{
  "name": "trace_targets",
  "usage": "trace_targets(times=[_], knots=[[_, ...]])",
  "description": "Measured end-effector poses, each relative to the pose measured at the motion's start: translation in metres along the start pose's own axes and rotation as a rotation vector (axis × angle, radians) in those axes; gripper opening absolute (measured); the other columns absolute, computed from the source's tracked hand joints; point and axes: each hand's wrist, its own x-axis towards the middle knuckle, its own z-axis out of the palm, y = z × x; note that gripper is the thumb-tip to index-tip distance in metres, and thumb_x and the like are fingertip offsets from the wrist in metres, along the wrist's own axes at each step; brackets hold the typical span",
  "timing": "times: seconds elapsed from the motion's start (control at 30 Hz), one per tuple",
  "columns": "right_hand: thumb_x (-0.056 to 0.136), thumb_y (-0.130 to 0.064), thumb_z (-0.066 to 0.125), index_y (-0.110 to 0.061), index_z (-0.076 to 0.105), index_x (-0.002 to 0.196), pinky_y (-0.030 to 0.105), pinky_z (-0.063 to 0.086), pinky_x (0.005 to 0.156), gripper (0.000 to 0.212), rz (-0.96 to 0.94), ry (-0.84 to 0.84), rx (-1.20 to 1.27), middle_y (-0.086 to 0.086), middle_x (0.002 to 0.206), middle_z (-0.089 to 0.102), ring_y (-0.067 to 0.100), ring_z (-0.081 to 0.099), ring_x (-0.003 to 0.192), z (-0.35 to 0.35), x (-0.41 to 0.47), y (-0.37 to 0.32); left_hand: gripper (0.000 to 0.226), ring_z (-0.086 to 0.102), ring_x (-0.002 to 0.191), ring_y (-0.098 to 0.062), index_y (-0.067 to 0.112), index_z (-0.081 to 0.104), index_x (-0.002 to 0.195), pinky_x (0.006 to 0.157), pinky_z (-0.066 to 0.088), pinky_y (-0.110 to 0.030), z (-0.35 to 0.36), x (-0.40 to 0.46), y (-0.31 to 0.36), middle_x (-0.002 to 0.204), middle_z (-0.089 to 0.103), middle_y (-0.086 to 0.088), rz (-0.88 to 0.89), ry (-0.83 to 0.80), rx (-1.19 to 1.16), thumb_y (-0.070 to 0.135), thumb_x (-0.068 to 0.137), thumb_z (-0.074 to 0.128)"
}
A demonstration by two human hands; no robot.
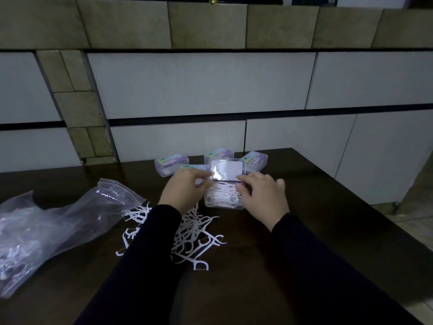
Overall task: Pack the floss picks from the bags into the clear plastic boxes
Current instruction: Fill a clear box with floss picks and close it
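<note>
While both hands are gathered at the middle of the dark table (316, 231), an open clear box (223, 198) is worked on, its hinged lid (226, 170) stood up at twelve o'clock from the tray. The left hand (185, 191) is curled, fingertips pinched on the lid's left edge; the right hand (262, 195) is bent over the tray's right side, fingers touching the lid's lower corner and the rim. White floss picks (221, 195) are seen packed inside the tray. At six to seven o'clock from the box, a loose heap of picks (196, 233) is spread on the wood, partly hidden under the left sleeve (150, 254). At nine o'clock, a crumpled clear bag (46, 228) is laid flat, more picks faintly seen in it. Behind the lid, from eleven to one o'clock, closed boxes (171, 164) are clustered, colourful labels showing, but the printing is too small and blurred to be read.
</note>
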Motion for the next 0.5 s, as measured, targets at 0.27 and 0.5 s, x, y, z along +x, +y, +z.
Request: trace_targets(times=[0.27,0.5], knots=[[0.098,-0.035,0.047,-0.031,0.060,0.125,0.036,0.030,0.093,0.031,0.072,0.017,0.006,-0.009,0.119,0.060,0.011,0.051,0.107,-0.0008,-0.0035,0.0035,0.019,0.062,0.087,-0.012,0.017,0.074,0.096,0.081,0.044,-0.023,-0.0040,-0.0061,-0.0003,0.095,0.071,-0.001,-0.119,-0.057,0.004,0.028,0.093,0.059],[0.098,-0.034,0.049,-0.034,0.060,0.125,0.034,0.028,0.094,0.029,0.058,0.028,0.086,-0.011,0.124,0.060,0.010,0.050,0.113,0.0021,-0.0032,0.0047,0.019,0.059,0.093,-0.007,0.020,0.072,0.107,0.086,0.042,-0.021,-0.0004,-0.0049,0.0024,0.105,0.071,0.003,-0.095,-0.029,-0.045,0.023,0.094,0.059]])
